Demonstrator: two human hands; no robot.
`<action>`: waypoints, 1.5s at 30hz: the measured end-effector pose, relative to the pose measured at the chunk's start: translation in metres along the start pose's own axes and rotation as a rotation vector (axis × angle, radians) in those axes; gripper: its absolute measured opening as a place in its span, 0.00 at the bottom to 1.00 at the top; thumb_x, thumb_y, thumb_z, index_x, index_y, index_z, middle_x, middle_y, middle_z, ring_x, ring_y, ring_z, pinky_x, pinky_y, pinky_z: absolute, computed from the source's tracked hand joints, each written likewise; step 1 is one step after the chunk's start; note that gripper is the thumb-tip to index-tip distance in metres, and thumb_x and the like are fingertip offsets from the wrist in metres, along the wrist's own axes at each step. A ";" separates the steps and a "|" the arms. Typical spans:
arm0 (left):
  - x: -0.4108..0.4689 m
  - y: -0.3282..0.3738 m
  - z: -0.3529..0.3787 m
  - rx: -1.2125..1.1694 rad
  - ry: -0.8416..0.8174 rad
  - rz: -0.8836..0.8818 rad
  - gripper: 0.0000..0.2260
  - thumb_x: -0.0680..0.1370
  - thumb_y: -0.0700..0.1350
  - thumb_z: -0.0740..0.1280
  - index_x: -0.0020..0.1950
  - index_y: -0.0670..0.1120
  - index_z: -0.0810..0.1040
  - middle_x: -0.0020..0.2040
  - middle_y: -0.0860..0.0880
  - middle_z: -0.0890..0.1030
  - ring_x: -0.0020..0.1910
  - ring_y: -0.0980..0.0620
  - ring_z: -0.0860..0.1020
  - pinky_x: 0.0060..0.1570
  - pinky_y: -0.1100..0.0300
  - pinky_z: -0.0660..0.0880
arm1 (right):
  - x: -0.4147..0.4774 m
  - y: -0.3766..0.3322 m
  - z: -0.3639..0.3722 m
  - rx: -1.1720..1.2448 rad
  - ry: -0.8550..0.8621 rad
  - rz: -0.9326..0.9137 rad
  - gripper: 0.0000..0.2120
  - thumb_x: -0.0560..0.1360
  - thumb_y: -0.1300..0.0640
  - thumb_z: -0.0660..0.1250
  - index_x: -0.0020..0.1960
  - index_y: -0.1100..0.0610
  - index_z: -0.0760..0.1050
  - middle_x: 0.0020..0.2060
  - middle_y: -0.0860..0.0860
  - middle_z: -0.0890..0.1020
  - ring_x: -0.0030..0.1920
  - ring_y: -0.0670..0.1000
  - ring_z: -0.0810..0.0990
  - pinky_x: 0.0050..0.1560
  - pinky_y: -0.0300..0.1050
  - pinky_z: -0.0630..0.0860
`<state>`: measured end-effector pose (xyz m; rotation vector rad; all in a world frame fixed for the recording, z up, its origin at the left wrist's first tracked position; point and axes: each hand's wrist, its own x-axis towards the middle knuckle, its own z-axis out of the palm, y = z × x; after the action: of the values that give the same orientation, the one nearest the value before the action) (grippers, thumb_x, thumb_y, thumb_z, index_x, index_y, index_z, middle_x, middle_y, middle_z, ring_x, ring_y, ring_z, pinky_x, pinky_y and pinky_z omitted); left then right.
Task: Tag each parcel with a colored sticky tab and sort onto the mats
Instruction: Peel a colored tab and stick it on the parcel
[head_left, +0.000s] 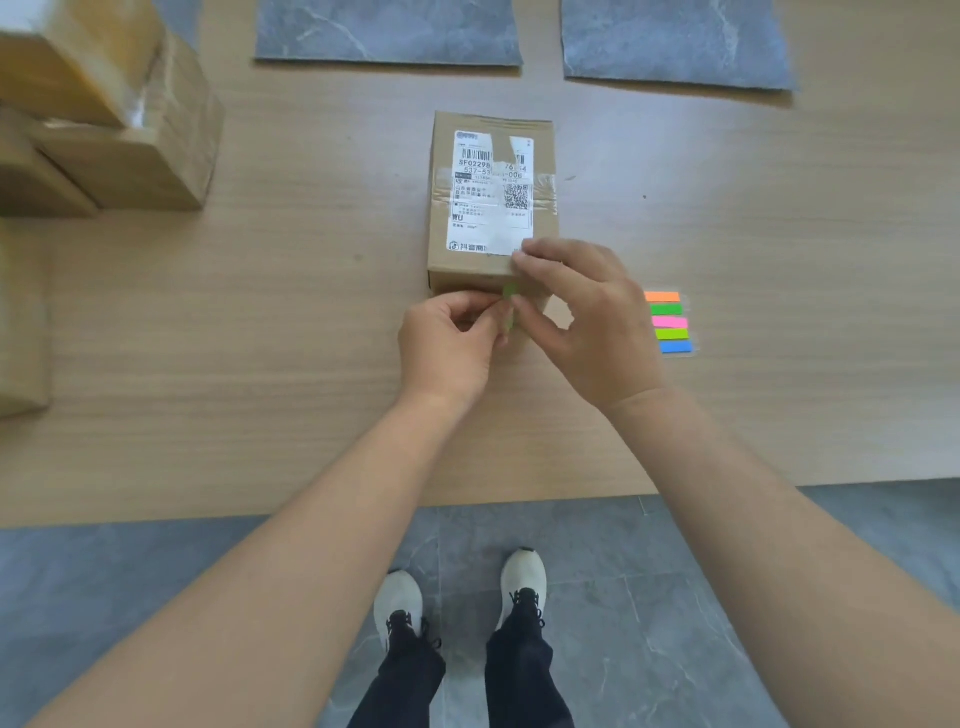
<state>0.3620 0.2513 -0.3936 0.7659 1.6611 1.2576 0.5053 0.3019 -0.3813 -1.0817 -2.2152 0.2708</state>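
L hand (451, 345) & R hand (589, 322) both pinch a green sticky tab (510, 305) at near edge of labelled box (491, 197).

Left grip (448, 347) and right grip (589, 325) fingertip to fingertip, both in thumb-and-finger pinches.

The tabletop (260, 338) is of light wood with fine grain that runs from side to side, and its near edge crosses the whole view. A few small dark specks lie on it. Below the edge is a floor (130, 597) of grey marbled tiles with thin joints. On the floor stand two white shoes (524, 571) with black laces, a little apart, toes toward the tabletop. Above them are dark trousers (410, 675).
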 end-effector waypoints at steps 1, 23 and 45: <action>0.001 0.000 0.001 0.006 0.007 -0.005 0.05 0.75 0.44 0.74 0.40 0.49 0.86 0.36 0.47 0.86 0.38 0.46 0.84 0.49 0.43 0.82 | 0.000 0.002 0.002 0.003 0.016 0.003 0.14 0.76 0.59 0.74 0.61 0.59 0.84 0.60 0.52 0.84 0.59 0.57 0.81 0.59 0.48 0.78; 0.004 0.037 -0.035 -0.120 0.302 -0.149 0.15 0.73 0.51 0.59 0.54 0.53 0.83 0.52 0.48 0.85 0.54 0.53 0.83 0.60 0.54 0.79 | 0.002 -0.006 0.015 0.193 0.165 0.167 0.13 0.69 0.62 0.79 0.53 0.59 0.82 0.56 0.52 0.82 0.55 0.57 0.80 0.57 0.39 0.72; -0.020 0.234 -0.032 -0.190 0.085 -0.001 0.18 0.82 0.52 0.53 0.61 0.54 0.81 0.56 0.58 0.85 0.56 0.56 0.82 0.53 0.60 0.76 | 0.128 -0.082 -0.110 0.884 0.050 0.742 0.20 0.81 0.42 0.54 0.63 0.45 0.80 0.56 0.41 0.84 0.59 0.44 0.80 0.63 0.46 0.75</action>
<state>0.3328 0.2900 -0.1615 0.6029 1.5807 1.4413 0.4664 0.3370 -0.2018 -1.2698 -1.2790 1.3574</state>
